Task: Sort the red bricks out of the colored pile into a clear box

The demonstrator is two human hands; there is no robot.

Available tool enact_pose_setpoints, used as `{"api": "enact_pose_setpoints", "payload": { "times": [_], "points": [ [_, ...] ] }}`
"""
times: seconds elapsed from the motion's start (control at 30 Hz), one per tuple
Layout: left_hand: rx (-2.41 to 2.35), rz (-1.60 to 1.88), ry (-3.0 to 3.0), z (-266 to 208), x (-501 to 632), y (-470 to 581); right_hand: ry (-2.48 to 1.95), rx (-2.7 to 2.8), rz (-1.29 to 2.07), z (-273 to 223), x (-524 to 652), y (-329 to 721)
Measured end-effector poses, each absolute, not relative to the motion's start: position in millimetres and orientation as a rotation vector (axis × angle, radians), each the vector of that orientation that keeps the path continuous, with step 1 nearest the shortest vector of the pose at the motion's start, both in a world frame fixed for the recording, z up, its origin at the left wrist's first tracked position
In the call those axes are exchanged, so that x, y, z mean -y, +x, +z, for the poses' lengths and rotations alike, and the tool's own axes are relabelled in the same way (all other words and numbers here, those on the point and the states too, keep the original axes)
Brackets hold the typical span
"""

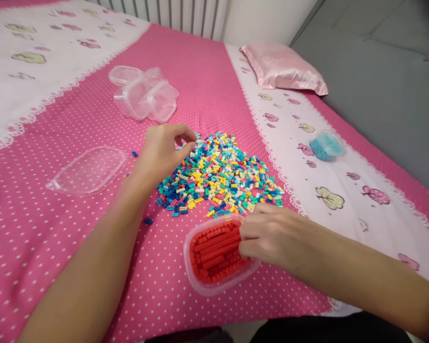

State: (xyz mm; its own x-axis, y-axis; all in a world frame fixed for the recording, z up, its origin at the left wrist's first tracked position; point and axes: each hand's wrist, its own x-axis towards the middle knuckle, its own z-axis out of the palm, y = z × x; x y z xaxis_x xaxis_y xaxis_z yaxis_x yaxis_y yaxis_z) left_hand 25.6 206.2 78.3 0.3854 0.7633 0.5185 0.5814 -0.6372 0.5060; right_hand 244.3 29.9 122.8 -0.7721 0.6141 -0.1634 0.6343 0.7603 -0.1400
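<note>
Right hand (268, 233) is pinching red bricks into an almost full tub (214, 259); left hand (162, 150), fingertips curled, is picking at the large unsorted pile (218, 174).

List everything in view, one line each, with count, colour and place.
brick pile: one, mixed blue, yellow, teal, white and pink, centre of bed
red tub: one, clear, filled with red bricks, near edge of bed
blue tub: one, clear, holding light blue bricks, right on white strip
empty tubs: a cluster, clear, count unclear, beyond the pile
lid: one, clear, left of the pile
stray bricks: a few, blue, left of the pile
pillow: one, pink satin, far right
bedspread: one, pink with white dots
left hand: fingertips pinched at the pile's edge
right hand: grip on red bricks in the red tub
</note>
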Motion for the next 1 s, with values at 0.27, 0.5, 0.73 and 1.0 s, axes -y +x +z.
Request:
{"api": "enact_pose_setpoints", "payload": {
  "times": [0.27,0.5,0.73,1.0],
  "points": [
    [-1.190,1.110,2.426,77.4,-207.5,25.5,1.073,-2.831,-0.221,123.5,-32.1,244.0],
    [-1.185,1.095,2.410,79.2,-206.3,26.1,1.082,-2.881,-0.246,126.5,-34.7,246.6],
    [-1.187,1.085,2.414,80.7,-205.7,26.3,1.092,-2.907,-0.298,125.7,-34.4,252.2],
    [-1.177,1.114,2.402,79.3,-205.0,26.3,1.160,-2.998,-0.176,125.0,-35.8,259.8]
  ]
}}
